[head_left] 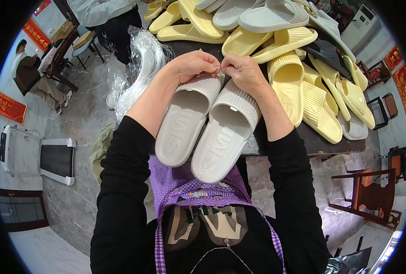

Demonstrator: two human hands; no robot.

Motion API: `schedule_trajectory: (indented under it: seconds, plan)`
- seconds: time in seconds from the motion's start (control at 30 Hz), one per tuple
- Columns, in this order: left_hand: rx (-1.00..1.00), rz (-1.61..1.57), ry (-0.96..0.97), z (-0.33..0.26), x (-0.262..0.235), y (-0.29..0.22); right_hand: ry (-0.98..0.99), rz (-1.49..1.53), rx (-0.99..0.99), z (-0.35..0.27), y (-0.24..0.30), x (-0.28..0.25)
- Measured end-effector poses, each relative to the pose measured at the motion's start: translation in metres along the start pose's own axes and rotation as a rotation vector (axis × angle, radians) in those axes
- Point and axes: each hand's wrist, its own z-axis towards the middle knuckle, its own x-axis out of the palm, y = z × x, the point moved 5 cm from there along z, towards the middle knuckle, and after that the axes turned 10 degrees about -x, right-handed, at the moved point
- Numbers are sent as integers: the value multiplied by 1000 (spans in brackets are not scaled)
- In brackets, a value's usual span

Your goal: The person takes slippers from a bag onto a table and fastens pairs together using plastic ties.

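Two light grey slide slippers lie side by side in front of me, the left slipper (178, 132) and the right slipper (219, 148), toes pointing away and heels overhanging the table's near edge. Above the gap between their straps, my left hand (194, 65) and my right hand (245, 75) meet with fingertips pinched together. Whatever sits between the fingertips is too small to make out. Each wrist rests close to the outer side of a slipper.
Yellow slides (287, 86) and grey slides (273, 17) are heaped at the back and right of the dark table (335, 147). A bundle of clear plastic strands (143, 68) lies at left. Another person (103, 13) stands beyond it. A wooden chair (371, 196) is at right.
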Motion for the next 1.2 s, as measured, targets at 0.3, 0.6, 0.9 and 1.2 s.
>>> schedule_trajectory:
  seconds: [0.3, 0.6, 0.9, 1.2]
  plan:
    - [-8, -30, -50, 5, -4, 7, 7, -61, 54, -1, -1, 5]
    - [-60, -50, -174, 2, -1, 8, -25, -101, 97, -1, -4, 8]
    - [-97, 2, -218, 6, -5, 9, -48, -112, 110, -1, -6, 9]
    - [17, -145, -245, 5, -2, 6, -87, 127, 332, -4, -25, 10]
